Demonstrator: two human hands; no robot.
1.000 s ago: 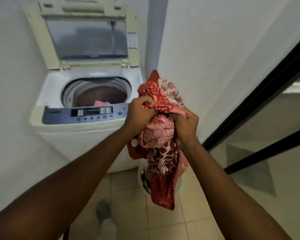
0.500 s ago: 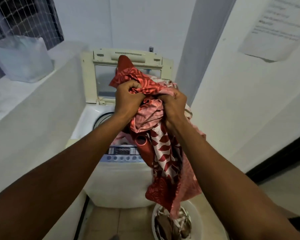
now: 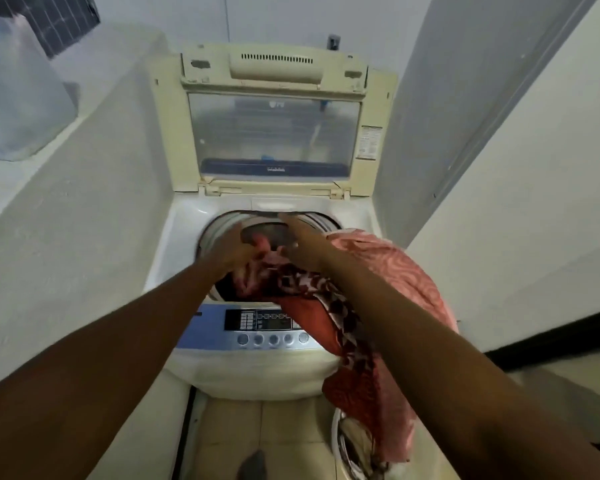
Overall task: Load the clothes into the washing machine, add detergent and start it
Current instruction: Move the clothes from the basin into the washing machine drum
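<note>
From the head camera, the washing machine (image 3: 257, 372) stood in a narrow recess. A pale ledge (image 3: 94, 188) ran hard along its left side and a white wall (image 3: 516, 220) closed in on its right, so the only open room was in front of it and above its top. Its lid (image 3: 274, 140) stood upright at the back, leaving the round drum mouth (image 3: 215, 230) open.

The clothes (image 3: 388, 271), a red and pink patterned bundle, lay half in and half out. One end was in the drum mouth, the middle draped over the machine's front right corner and covered the right end of the control panel (image 3: 215, 327), and the tail hung down the machine's front. Its long axis ran from the drum towards the person and down, ending at a white basket (image 3: 336, 441) on the tiled floor (image 3: 284, 431) just before the machine's right corner.

Both arms reached over the panel. The left hand (image 3: 234, 251) was at the cloth in the drum mouth, but blur hid its grip, so I cannot tell whether it held anything. The right hand (image 3: 300, 244) had its fingers stretched towards the back of the drum rim, its grip slack and holding nothing.

A clear plastic bag (image 3: 18, 95) sat on the ledge, well left of the machine.
</note>
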